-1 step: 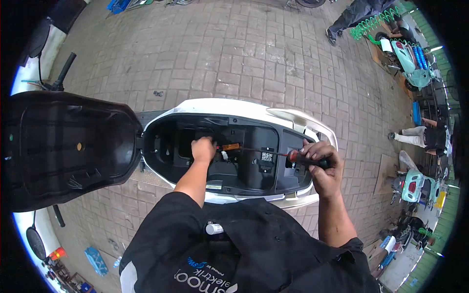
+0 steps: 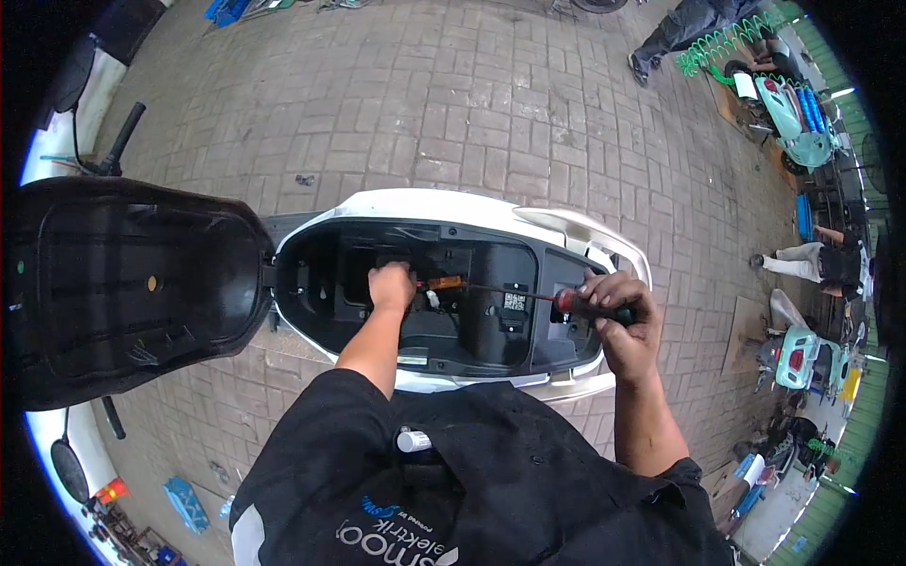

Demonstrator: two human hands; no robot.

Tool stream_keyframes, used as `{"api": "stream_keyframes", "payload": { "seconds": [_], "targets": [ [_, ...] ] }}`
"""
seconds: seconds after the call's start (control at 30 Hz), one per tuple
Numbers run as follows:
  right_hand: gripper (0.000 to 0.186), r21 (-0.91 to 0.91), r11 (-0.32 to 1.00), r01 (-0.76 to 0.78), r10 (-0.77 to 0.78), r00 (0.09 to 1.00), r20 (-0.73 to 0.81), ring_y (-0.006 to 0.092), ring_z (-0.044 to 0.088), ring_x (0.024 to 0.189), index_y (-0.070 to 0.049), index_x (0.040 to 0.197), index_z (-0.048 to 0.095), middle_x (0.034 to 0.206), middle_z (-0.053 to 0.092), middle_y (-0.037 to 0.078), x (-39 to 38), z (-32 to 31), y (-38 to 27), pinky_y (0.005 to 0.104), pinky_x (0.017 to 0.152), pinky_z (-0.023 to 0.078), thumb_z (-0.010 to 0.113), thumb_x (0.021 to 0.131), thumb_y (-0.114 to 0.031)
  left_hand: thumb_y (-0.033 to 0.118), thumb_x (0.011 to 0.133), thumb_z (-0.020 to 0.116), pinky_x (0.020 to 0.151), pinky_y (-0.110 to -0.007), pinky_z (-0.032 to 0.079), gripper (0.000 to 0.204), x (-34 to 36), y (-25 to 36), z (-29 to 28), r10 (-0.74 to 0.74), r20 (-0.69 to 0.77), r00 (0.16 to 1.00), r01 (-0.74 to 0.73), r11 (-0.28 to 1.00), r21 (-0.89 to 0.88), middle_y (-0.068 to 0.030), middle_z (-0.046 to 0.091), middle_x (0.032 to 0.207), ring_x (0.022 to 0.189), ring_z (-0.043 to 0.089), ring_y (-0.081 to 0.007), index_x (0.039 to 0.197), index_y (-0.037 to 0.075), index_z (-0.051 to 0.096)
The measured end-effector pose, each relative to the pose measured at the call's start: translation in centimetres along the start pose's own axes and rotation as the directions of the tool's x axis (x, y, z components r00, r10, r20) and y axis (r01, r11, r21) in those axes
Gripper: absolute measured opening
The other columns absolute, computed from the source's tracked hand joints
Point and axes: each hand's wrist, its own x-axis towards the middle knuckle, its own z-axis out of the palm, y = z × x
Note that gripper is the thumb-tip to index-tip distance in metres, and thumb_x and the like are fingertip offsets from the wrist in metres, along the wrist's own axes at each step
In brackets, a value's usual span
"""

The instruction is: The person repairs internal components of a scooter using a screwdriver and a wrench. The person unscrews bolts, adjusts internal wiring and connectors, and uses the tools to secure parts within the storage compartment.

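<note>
The open storage compartment [image 2: 486, 330] of a white scooter lies in front of me. My right hand [image 2: 630, 325] is wrapped round the red and black handle of a screwdriver [image 2: 576, 304], over the compartment's right end. Its thin shaft points left, toward a small orange part [image 2: 444, 282]; whether the tip touches it I cannot tell. Down inside the compartment, my left hand [image 2: 390, 287] is closed just left of that orange part. What its fingers pinch is hidden. A small white piece [image 2: 433, 299], perhaps a connector, sits beside the orange part.
The raised black seat [image 2: 142, 292] is hinged at the compartment's left end. A cream grab rail [image 2: 576, 224] curves round the rear. Paving bricks [image 2: 453, 113] surround the scooter. Light-green scooters [image 2: 802, 358] and other people [image 2: 816, 259] are at the far right.
</note>
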Motion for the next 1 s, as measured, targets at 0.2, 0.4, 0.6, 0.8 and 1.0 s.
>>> {"api": "stream_keyframes", "payload": {
  "seconds": [0.2, 0.4, 0.6, 0.8, 1.0],
  "targets": [
    [0.021, 0.007, 1.000, 0.006, -0.006, 1.000, -0.004, 0.0256, 0.060, 0.099, -0.003, 0.090, 0.056, 0.093, 0.057, 0.009, -0.5, -0.6, 0.5, 0.0505, 0.110, 0.036, 0.057, 0.070, 0.004, 0.025, 0.085, 0.065, 0.084, -0.043, 0.049, 0.016, 0.6, 0.5, 0.1, 0.037, 0.042, 0.998, -0.042, 0.993, 0.111, -0.0099, 0.074, 0.093, 0.088, 0.072, -0.0289, 0.085, 0.014, 0.076],
    [0.021, 0.030, 1.000, 0.001, -0.002, 1.000, 0.007, 0.0256, 0.060, 0.100, -0.002, 0.091, 0.056, 0.095, 0.057, 0.009, -0.6, -0.7, 0.6, 0.0507, 0.110, 0.036, 0.057, 0.071, 0.004, 0.025, 0.084, 0.065, 0.081, -0.045, 0.051, 0.018, 1.6, 1.4, -0.5, 0.013, 0.194, 0.981, -0.051, 0.980, 0.195, -0.0126, 0.075, 0.092, 0.086, 0.072, -0.0303, 0.084, 0.011, 0.077],
    [0.022, 0.037, 0.999, -0.011, 0.011, 1.000, 0.007, 0.0251, 0.059, 0.101, -0.002, 0.092, 0.057, 0.096, 0.056, 0.009, -0.7, -0.7, 0.7, 0.0512, 0.111, 0.035, 0.056, 0.071, 0.006, 0.019, 0.083, 0.063, 0.083, -0.043, 0.052, 0.016, 1.5, 2.0, -0.6, -0.048, 0.216, 0.975, 0.006, 0.981, 0.192, -0.0123, 0.075, 0.094, 0.090, 0.073, -0.0290, 0.086, 0.013, 0.078],
    [0.023, 0.004, 0.999, -0.036, 0.036, 0.999, 0.028, 0.0253, 0.059, 0.100, -0.002, 0.091, 0.056, 0.095, 0.056, 0.009, -0.8, -0.6, 0.7, 0.0510, 0.110, 0.036, 0.055, 0.070, 0.006, 0.020, 0.082, 0.064, 0.080, -0.044, 0.053, 0.015, 0.9, 2.5, 1.1, -0.141, 0.088, 0.986, 0.134, 0.988, 0.076, -0.0127, 0.075, 0.092, 0.088, 0.073, -0.0295, 0.085, 0.011, 0.076],
    [0.022, 0.015, 0.999, -0.039, 0.039, 0.999, 0.014, 0.0252, 0.059, 0.099, -0.002, 0.091, 0.056, 0.095, 0.056, 0.009, -1.3, -1.1, 0.9, 0.0507, 0.109, 0.037, 0.056, 0.070, 0.005, 0.022, 0.084, 0.062, 0.079, -0.044, 0.052, 0.017, 0.0, 1.9, 1.1, -0.083, 0.000, 0.997, 0.083, 0.995, 0.061, -0.0110, 0.075, 0.087, 0.086, 0.073, -0.0290, 0.084, 0.012, 0.076]
  ]
}}
